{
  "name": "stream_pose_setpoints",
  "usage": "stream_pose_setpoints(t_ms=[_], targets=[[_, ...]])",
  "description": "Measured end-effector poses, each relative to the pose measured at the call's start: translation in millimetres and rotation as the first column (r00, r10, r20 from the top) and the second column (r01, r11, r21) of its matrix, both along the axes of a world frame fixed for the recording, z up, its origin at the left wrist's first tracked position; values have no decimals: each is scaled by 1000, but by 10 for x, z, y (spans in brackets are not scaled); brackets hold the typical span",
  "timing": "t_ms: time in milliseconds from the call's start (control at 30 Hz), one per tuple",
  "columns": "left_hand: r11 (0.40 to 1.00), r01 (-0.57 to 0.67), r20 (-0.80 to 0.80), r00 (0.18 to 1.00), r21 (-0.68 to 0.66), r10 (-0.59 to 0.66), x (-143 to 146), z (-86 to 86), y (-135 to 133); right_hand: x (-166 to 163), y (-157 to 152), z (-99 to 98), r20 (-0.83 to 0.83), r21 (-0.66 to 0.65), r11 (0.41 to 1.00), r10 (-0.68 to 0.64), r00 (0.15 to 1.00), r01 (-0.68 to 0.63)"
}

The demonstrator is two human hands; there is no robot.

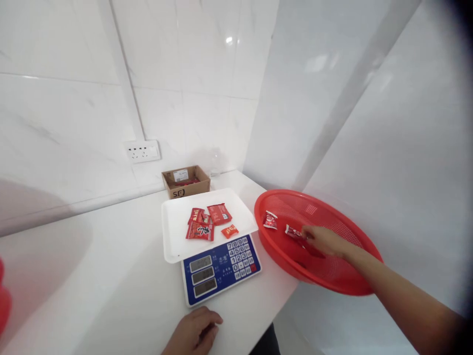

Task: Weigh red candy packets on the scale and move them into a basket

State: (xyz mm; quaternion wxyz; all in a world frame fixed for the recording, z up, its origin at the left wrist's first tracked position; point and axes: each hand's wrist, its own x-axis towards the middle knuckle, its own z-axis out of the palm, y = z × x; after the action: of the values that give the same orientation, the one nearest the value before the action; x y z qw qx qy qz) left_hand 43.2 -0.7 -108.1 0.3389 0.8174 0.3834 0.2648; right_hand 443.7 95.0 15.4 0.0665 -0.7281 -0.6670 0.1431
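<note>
My right hand [323, 240] reaches into the red plastic basket [354, 224], its fingers pinched on the edge of a red-and-white snack packet [293, 230]. Another red-and-white packet [270, 220] lies beside it in the basket. My left hand [195, 331] rests loosely curled on the table, thumb and forefinger apart, with nothing in it. Just beyond it stands a digital scale [221, 288] with a white tray [173, 212] on top. Several red packets [200, 230] sit on the tray, along with a small orange-red packet [229, 230].
Behind the tray is an open cardboard box [190, 190] with red items inside. The white table [111, 276] meets the tiled wall, where a socket plate [142, 151] is fixed. A red object [3, 296] shows at the left edge. The basket juts past the table's right edge.
</note>
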Motion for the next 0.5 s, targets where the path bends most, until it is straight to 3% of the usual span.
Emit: stream_pose_setpoints(t_ms=[67,200,267,367,433,500], targets=[[1000,-9,5,1000,3,9,12,-24,-1,-48,-34,119,-29,19,1000,3,1000,-3],[1000,-5,-5,1000,30,5,29,-2,-19,-198,-229,209,-180,258,960,-64,982,110],[997,21,-28,999,80,-19,10,91,-33,-260,-352,144,-251,370,911,-89,964,180],[964,70,-122,992,256,-40,-138,353,-25,-319,-498,-46,-300,448,849,-154,941,281],[918,-8,-202,975,396,96,-362,566,10,-358,-559,-168,-274,498,820,-161,948,283],[802,-243,-208,888,546,410,-685,759,56,-426,-608,-237,-218,575,789,-106,970,215]])
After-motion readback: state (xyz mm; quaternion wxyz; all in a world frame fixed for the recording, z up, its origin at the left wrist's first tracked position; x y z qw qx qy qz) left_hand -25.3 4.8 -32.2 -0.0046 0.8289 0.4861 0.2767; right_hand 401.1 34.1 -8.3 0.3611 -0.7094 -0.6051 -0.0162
